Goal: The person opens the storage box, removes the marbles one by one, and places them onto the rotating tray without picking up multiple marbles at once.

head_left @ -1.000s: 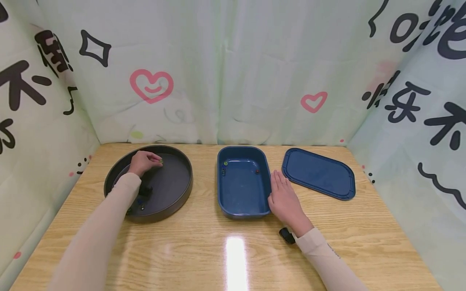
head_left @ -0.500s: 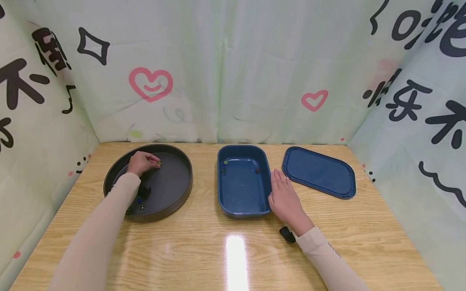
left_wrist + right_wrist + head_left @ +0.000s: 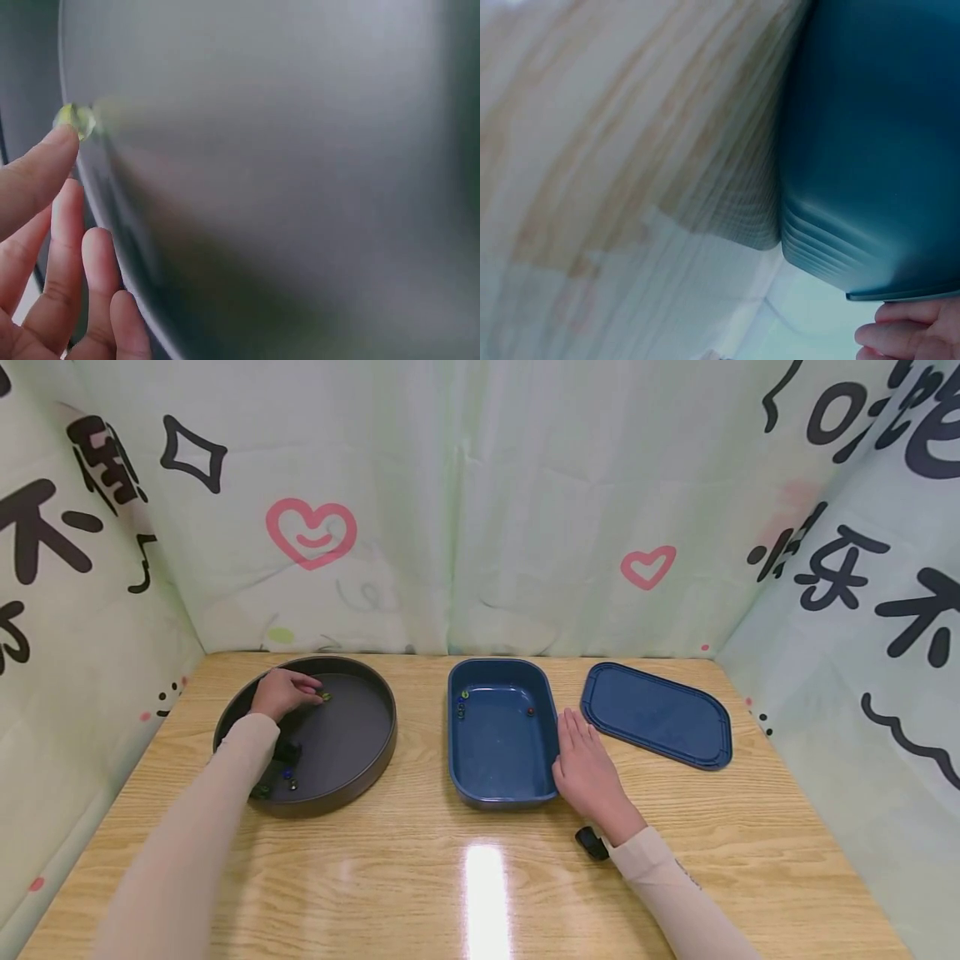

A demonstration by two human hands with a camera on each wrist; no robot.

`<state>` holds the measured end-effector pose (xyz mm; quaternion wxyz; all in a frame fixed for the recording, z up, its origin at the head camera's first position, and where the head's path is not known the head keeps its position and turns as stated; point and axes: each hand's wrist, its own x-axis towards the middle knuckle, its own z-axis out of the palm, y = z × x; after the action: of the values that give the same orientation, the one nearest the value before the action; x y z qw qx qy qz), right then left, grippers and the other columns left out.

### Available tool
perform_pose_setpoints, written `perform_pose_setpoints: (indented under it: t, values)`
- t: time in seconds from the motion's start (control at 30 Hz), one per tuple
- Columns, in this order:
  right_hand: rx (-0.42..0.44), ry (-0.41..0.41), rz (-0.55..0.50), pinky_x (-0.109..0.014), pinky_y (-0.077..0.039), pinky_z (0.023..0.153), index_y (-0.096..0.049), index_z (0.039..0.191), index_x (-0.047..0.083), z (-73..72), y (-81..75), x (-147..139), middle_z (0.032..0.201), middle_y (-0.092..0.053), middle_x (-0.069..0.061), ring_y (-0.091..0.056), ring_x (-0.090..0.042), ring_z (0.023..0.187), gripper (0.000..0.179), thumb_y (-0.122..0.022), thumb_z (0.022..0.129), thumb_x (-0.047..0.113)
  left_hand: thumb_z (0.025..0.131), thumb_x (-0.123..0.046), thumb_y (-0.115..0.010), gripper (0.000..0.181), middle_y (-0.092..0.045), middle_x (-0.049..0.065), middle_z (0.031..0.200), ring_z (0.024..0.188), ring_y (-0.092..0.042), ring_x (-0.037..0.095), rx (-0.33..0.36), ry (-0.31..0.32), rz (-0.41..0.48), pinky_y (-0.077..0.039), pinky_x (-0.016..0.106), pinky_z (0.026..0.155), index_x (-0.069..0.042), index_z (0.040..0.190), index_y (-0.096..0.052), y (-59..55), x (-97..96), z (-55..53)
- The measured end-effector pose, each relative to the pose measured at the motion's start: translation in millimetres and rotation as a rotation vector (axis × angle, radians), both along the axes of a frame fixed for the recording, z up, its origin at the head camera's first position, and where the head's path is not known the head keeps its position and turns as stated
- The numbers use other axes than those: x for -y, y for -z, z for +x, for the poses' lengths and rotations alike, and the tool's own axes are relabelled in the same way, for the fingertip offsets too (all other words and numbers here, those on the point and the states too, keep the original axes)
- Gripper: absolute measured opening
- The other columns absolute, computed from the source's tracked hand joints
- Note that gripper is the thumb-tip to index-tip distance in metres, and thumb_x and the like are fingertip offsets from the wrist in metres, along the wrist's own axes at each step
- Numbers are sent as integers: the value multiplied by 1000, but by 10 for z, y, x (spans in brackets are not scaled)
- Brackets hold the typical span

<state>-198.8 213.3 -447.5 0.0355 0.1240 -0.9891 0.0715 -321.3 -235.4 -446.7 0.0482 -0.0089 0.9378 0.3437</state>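
My left hand [image 3: 281, 695] is inside the round dark pan [image 3: 386, 752]. Thumb and finger pinch a clear marble with a yellow-green swirl [image 3: 77, 120], which shows at the thumb tip in the left wrist view; the index fingertip is hidden there. Lower in the pan lie a blue marble [image 3: 287, 773], a clear one [image 3: 292, 785] and some green ones [image 3: 261, 792] partly covered by the sleeve. Straight fingers of my right hand [image 3: 588, 777] rest along the right wall of the blue rectangular box [image 3: 502, 802]. Several marbles sit in that box, including a yellow-green one [image 3: 465, 694] and a red one [image 3: 530, 712].
A blue lid [image 3: 656, 714] lies flat on the wooden table [image 3: 390, 877], right of the box. Printed curtains [image 3: 465, 527] enclose the back and both sides. A black wrist camera [image 3: 592, 843] sits under the right wrist.
My left hand has shifted left within the pan, and the yellow-green marble at its fingertips has moved slightly left and down too. The right hand and the box stay put.
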Motion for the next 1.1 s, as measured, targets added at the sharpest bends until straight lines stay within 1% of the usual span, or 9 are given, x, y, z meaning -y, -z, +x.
perform_pose_setpoints:
  t: [0.17, 0.37, 0.5, 0.6, 0.7, 0.8, 0.9, 1.1]
  values:
    - [0, 0, -11, -51, -20, 115, -23, 143, -13, 1, 2, 2, 152, -23, -28, -18, -39, 143, 56, -39, 94, 11, 84, -18, -70, 34, -69, 21, 99, 96, -60, 35, -42, 33, -14, -47, 43, 81, 2, 111, -67, -115, 40, 24]
    - [2, -2, -8, -51, -20, 115, -23, 143, -13, -2, 2, -1, 152, -23, -27, -18, -39, 143, 56, -38, 94, 11, 86, -21, -68, 35, -68, 22, 103, 100, -60, 36, -87, 60, 39, -45, 48, 90, 1, 113, -66, -293, 3, 72]
    - [4, -2, -7, -51, -20, 115, -22, 143, -12, -4, 7, -3, 152, -22, -27, -18, -39, 143, 57, -38, 94, 11, 86, -22, -68, 34, -70, 20, 102, 94, -63, 32, -147, 81, 66, -49, 45, 86, -1, 112, -68, -364, -71, 90]
    - [2, -2, -5, -51, -21, 115, -23, 143, -13, -3, 5, -1, 152, -22, -28, -19, -39, 143, 56, -38, 94, 11, 86, -22, -69, 32, -70, 18, 99, 83, -64, 21, -195, 105, 85, -51, 36, 78, -3, 112, -69, -413, -176, 105]
    - [0, 0, -3, -51, -21, 114, -23, 143, -13, -1, 2, 0, 151, -23, -28, -20, -39, 142, 56, -39, 94, 11, 86, -21, -69, 31, -70, 16, 99, 81, -62, 13, -224, 139, 117, -50, 28, 74, -5, 112, -69, -478, -326, 130]
    - [1, -1, -2, -51, -21, 115, -23, 143, -13, -1, 4, 1, 151, -23, -28, -20, -39, 142, 56, -39, 94, 11, 86, -21, -68, 31, -70, 15, 102, 86, -64, 18, -239, 189, 167, -51, 29, 76, -7, 113, -68, -533, -485, 151]
    - [3, -4, 1, -51, -21, 115, -23, 143, -13, -1, 7, 1, 151, -23, -28, -20, -39, 142, 56, -39, 94, 11, 86, -21, -69, 32, -69, 15, 106, 91, -64, 24, -251, 239, 211, -53, 36, 81, -8, 114, -68, -579, -646, 173]
    - [-4, -4, 3, -51, -21, 115, -23, 143, -13, -1, 8, 0, 151, -24, -28, -21, -39, 142, 56, -39, 94, 11, 83, -18, -71, 32, -68, 15, 108, 95, -63, 25, -280, 314, 282, -52, 40, 85, -8, 113, -68, -658, -973, 238]
